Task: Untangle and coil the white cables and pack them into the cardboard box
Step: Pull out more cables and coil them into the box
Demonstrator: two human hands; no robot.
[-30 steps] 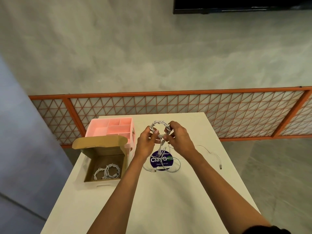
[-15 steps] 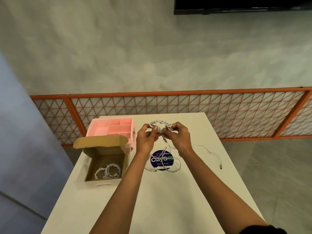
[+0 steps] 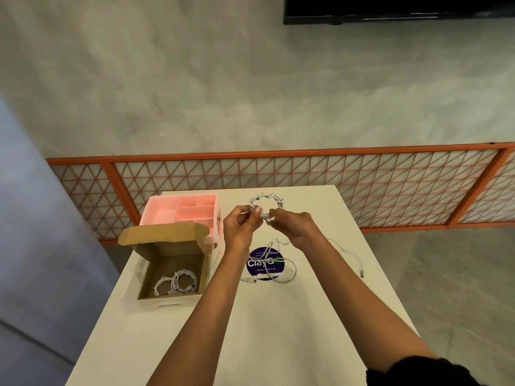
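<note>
Right, both hands are up over the far half of the table (image 3: 278, 330), w/ a white coil (image 3: 266, 203) held btwn them. The left hand (image 3: 241, 229) pinches the ring's lower-left edge, thumb on top. The right hand (image 3: 295, 228) has its fingers curled round the lower-right part, prob tucking the end in, tho the exact grip is too small to tell. The ring stands roughly upright, its open face toward the person, clear of the tabletop.

The cardboard box (image 3: 204, 271) sits to the left of the hands and nearer the person, lid flap back, mouth facing up, two packed coils (image 3: 177, 282) lying flat inside. So the left hand is the nearer one, and the carry goes left and back. I'd guess the ring needs tipping flat to drop in beside the others.

A loose cable (image 3: 281, 277) lies sprawled over the purple sticker (image 3: 264, 264) just below the hands, and a thinner one (image 3: 348, 254) trails off right. Those aren't coiled yet. A pink organizer (image 3: 184, 213) stands just behind the box, touching or nearly so.
</note>
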